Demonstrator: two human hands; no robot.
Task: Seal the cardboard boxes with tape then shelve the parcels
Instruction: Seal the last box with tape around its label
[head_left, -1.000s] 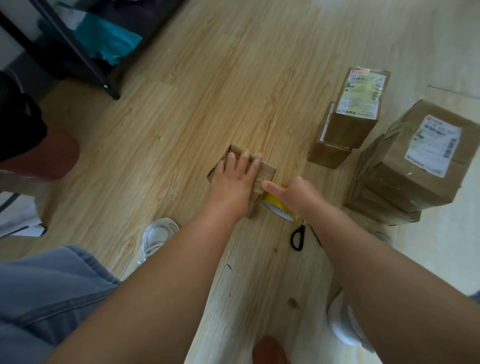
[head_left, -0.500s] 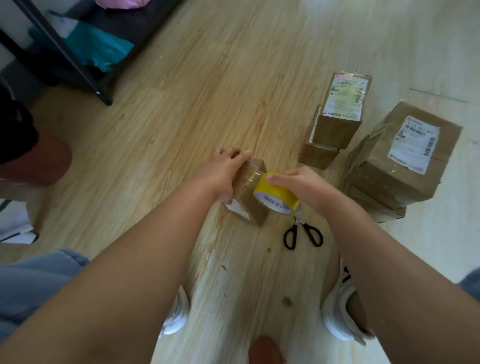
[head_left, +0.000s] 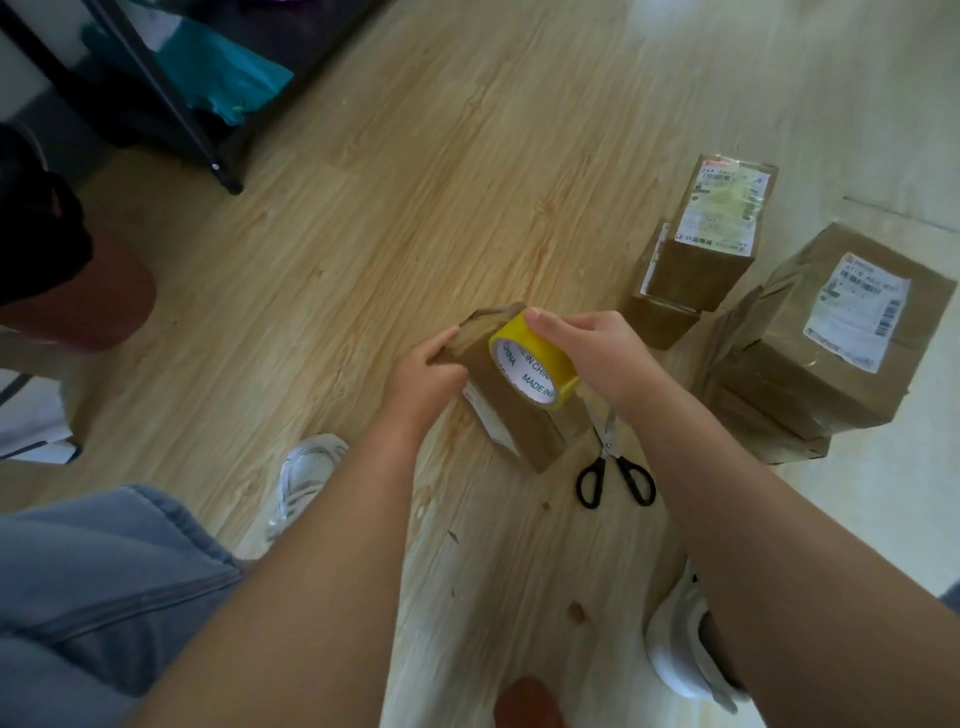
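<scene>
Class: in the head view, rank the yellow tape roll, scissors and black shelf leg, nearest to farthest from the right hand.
1. yellow tape roll, held in the right hand.
2. scissors, lying just below it.
3. black shelf leg, far upper left.

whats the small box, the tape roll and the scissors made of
Small box: matte brown cardboard, creased edges.
Tape roll: glossy yellowish plastic film on a white printed core, probably card.
Scissors: shiny metal blades, black handles, likely plastic.
</scene>
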